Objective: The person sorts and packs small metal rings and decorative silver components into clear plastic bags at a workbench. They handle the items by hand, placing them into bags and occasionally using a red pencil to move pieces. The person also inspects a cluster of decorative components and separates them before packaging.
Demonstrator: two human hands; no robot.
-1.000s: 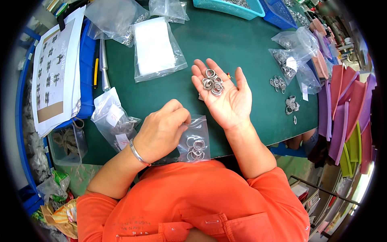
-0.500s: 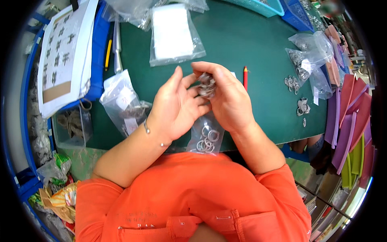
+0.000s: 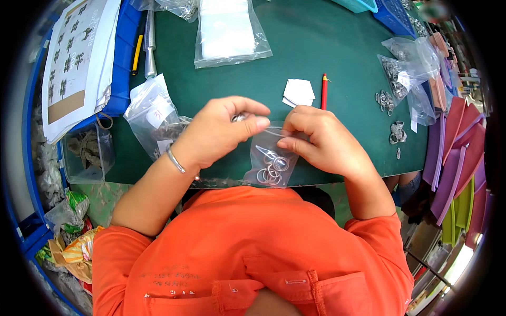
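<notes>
A small clear plastic bag (image 3: 271, 158) with several metal rings (image 3: 270, 167) inside hangs over the near edge of the green table (image 3: 316, 47). My right hand (image 3: 324, 139) pinches the bag's open top on the right side. My left hand (image 3: 219, 131) pinches the top on the left and holds a few metal rings (image 3: 238, 117) between thumb and fingers, just above the bag's mouth. A silver bracelet sits on my left wrist.
Another clear bag of metal parts (image 3: 155, 116) lies left of my hands. A folded white paper (image 3: 298, 92) and a red pencil (image 3: 324, 90) lie beyond them. Bags and loose rings (image 3: 400, 79) sit at the right, a bag of white sheets (image 3: 226, 31) at the back, and printed sheets (image 3: 74, 58) on a blue tray at the left.
My right palm, open with rings on it a second ago, has closed onto the bag's top. My left hand has taken rings and come to the bag's mouth. The bag now hangs upright.
</notes>
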